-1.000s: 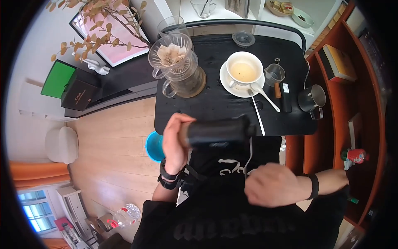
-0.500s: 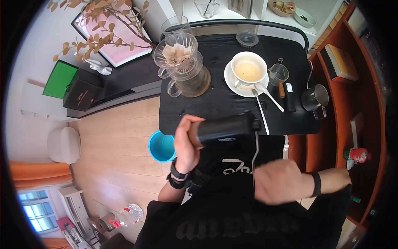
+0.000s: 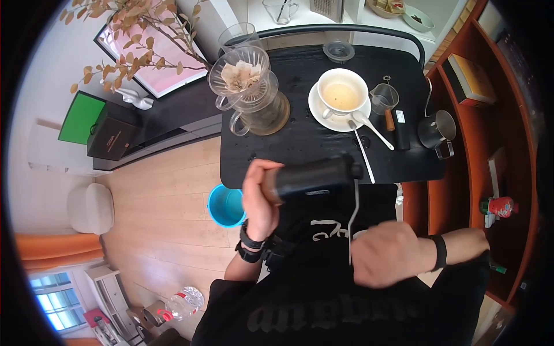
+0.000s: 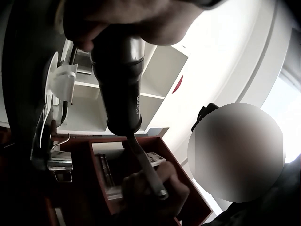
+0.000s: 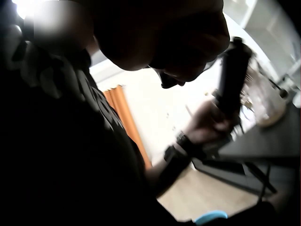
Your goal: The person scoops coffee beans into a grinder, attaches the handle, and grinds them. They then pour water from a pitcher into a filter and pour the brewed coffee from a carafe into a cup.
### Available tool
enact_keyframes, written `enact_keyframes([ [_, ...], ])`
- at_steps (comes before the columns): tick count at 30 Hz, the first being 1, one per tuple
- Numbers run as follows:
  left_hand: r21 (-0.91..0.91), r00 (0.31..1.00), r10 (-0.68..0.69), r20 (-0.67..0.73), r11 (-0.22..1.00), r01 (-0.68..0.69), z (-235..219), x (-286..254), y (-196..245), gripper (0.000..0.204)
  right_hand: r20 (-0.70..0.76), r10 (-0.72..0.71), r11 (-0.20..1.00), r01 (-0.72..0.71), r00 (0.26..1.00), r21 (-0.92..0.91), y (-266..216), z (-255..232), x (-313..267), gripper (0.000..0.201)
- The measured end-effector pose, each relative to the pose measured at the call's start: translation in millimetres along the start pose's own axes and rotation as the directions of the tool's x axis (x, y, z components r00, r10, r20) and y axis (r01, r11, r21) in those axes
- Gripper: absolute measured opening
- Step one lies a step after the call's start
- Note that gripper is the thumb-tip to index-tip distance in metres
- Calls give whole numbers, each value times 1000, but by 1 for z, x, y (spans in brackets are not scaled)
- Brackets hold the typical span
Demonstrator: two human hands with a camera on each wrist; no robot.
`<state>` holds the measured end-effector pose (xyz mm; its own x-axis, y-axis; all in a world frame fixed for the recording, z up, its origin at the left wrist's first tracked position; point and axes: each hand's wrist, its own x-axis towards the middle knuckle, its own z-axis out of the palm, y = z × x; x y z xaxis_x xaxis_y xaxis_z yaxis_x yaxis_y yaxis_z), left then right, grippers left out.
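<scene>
My left hand (image 3: 258,199) grips the wooden-looking end of a black hand coffee grinder (image 3: 314,177), held sideways in front of the table's near edge. A bent metal crank (image 3: 354,213) comes off the grinder's right end. My right hand (image 3: 388,254), slightly blurred, holds the far end of that crank near my chest. In the left wrist view, the crank arm (image 4: 146,169) runs down to my right hand's curled fingers (image 4: 171,188). The right wrist view is dark, with the grinder (image 5: 233,77) tilted up in my left hand.
On the black table (image 3: 288,158) stand a glass carafe (image 3: 262,118) topped by a dripper (image 3: 239,72) with a paper filter, a white cup (image 3: 343,92) on a saucer, a spoon (image 3: 375,132), a glass pitcher (image 3: 384,99) and a metal jug (image 3: 437,130). A blue bucket (image 3: 226,206) sits below left.
The grinder has shifted a little right since the first frame, with both hands. The crank's angle has changed slightly, and my right hand stays on it.
</scene>
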<state>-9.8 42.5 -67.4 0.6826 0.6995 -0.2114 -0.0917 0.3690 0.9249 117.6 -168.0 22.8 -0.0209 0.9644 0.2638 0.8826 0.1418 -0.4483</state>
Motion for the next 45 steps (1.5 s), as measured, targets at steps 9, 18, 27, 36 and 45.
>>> enact_keyframes([
  [9,-85,959,-35,280,995,61,2,-10,-4,35,-309,358,812,-457,881,-363,84,-14,20,13],
  [18,188,979,31,200,980,-69,11,-8,-16,36,-526,-262,965,233,809,-122,14,-31,37,15],
  [27,-354,1000,-23,16,935,27,-2,-4,7,38,99,326,921,-293,940,-257,31,6,-5,17],
  [36,48,908,-1,420,999,-21,9,-14,-19,33,-498,-114,980,15,860,-198,36,-54,35,14],
  [45,-200,989,83,-125,974,-107,-7,-6,13,34,190,-8,999,18,982,-49,9,4,6,20],
])
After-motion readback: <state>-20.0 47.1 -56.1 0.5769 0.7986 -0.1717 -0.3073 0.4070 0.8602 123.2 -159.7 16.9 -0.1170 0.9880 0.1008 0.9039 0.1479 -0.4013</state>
